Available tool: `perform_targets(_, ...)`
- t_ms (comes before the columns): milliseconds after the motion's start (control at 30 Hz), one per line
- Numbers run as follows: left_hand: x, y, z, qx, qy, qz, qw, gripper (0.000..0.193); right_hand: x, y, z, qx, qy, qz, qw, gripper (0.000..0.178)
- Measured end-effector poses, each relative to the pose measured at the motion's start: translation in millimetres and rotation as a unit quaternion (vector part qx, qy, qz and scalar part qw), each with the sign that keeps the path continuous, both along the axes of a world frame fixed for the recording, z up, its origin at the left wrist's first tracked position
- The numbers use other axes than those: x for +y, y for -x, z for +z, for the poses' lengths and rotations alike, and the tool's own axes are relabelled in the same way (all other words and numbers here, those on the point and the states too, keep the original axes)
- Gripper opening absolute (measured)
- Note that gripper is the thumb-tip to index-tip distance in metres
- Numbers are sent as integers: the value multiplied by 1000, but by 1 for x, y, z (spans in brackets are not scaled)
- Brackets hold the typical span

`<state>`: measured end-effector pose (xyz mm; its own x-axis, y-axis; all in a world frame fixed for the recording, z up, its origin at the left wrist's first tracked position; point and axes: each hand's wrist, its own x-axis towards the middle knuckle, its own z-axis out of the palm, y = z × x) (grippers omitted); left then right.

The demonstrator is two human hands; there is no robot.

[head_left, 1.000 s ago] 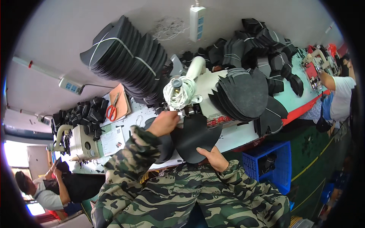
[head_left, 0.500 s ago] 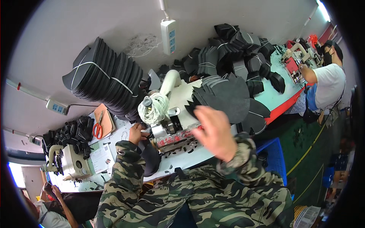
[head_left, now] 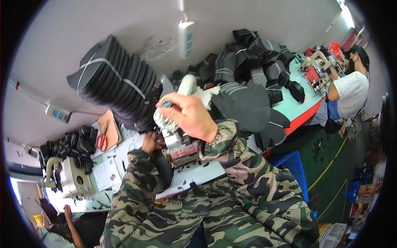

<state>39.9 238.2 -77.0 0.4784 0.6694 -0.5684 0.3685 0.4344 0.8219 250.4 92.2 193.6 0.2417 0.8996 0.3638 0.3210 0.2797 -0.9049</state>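
My right hand [head_left: 192,118] reaches over the small bench machine [head_left: 185,152], fingers and thumb closed around the dark round knob [head_left: 166,103] on its top. Under that hand, white cord [head_left: 163,121] is coiled about the machine's upper part and is partly covered. At the machine's left side, my left hand [head_left: 151,143] has its fingers curled at the upper end of a black curved sheet piece [head_left: 165,169], which hangs down toward the table edge. The fingertips there are partly hidden. Fanned black sheet pieces [head_left: 248,103] lie right of the machine.
A tall strapped stack of black pieces [head_left: 111,78] rises behind left. Orange-handled scissors [head_left: 102,140] lie on a brown pad. Another machine [head_left: 74,177] stands left. A blue crate [head_left: 291,167] is at the right. Co-workers sit at the far right [head_left: 351,91] and lower left.
My right hand has moved left from above the fanned pieces to the machine's top knob and closed on it. My left hand stays beside the machine with the black piece.
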Motion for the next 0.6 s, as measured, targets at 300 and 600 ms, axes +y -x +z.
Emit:
perform_targets(300,-9,-7,5,83,-118,-7,989,54,-98,11,-48,-51,74,-180,980,31)
perform_targets(600,4,-1,12,65,-47,-2,997,50,-146,15,-243,298,477,-137,815,41)
